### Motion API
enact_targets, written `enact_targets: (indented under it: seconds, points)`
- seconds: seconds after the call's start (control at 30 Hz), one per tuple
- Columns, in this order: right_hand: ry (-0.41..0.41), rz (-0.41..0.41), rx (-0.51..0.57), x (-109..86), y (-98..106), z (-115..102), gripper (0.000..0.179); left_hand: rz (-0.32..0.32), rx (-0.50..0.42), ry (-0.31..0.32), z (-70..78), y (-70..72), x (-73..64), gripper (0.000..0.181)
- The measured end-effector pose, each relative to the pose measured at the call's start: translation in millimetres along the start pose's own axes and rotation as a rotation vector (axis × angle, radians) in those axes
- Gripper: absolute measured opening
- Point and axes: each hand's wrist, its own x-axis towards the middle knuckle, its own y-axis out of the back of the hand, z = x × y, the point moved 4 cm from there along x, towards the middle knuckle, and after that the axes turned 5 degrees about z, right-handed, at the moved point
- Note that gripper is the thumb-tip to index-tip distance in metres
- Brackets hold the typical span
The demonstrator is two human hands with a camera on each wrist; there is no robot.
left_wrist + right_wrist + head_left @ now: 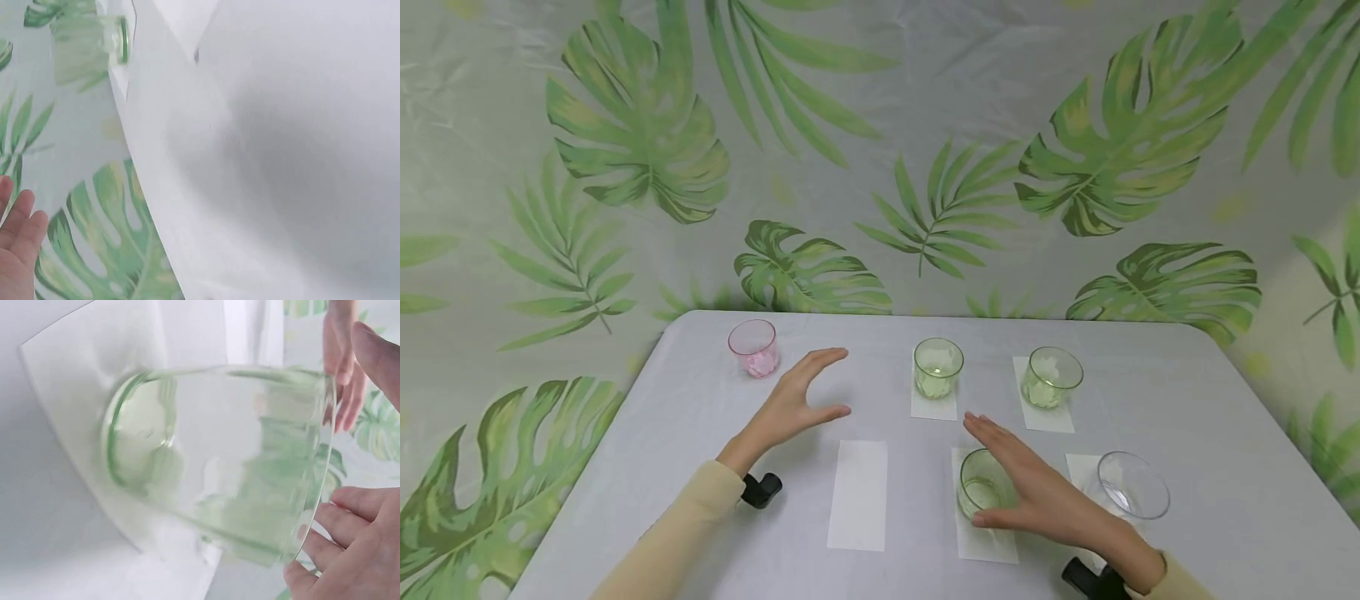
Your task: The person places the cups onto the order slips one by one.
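My right hand is around a green-tinted glass that stands upright on a white paper slip. In the right wrist view the fingers are spread beside the rim of this glass, and the thumb stands apart from it on the other side. My left hand hovers over the table with thumb and fingers parted, holding nothing. A pink glass stands to its left, farther back. Below the left hand, towards me, a bare paper slip lies flat.
Two more green glasses stand on paper slips at the back. A clear glass is at the right, by another slip partly hidden by my right hand. White cloth covers the table; a leaf-patterned sheet hangs behind.
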Motion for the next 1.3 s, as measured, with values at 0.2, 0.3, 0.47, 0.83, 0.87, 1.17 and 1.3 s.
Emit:
enact_targets:
  seconds: [0.2, 0.3, 0.47, 0.83, 0.87, 1.17, 1.3]
  points:
    - [0.029, -0.028, 0.022, 13.4, -9, -10, 0.097, 0.075, 0.06, 0.047, -16.6, 32.5, -5.5, 0.075]
    - [0.028, -0.046, 0.048, 19.4, -15, -13, 0.096, 0.127, 0.08, 0.069, -24.8, 47.6, -7.8, 0.075]
    - [0.046, -0.069, 0.052, 28.4, -24, -22, 0.095, 0.224, 0.093, 0.097, -37.6, 66.2, -12.1, 0.073]
    - [0.079, -0.136, 0.067, 50.8, -49, -42, 0.096, 0.296, 0.14, 0.202, -71.8, 88.6, -19.7, 0.067]
    - [0.084, -0.14, 0.068, 52.6, -51, -43, 0.095, 0.292, 0.141, 0.214, -74.8, 89.6, -19.9, 0.067]
    - [0.106, -0.161, 0.062, 62.3, -70, -52, 0.093, 0.248, 0.154, 0.309, -98.4, 95.7, -20.5, 0.069]
    - [0.099, -0.177, 0.058, 65.6, -77, -53, 0.094, 0.231, 0.157, 0.335, -105.2, 96.3, -20.4, 0.072]
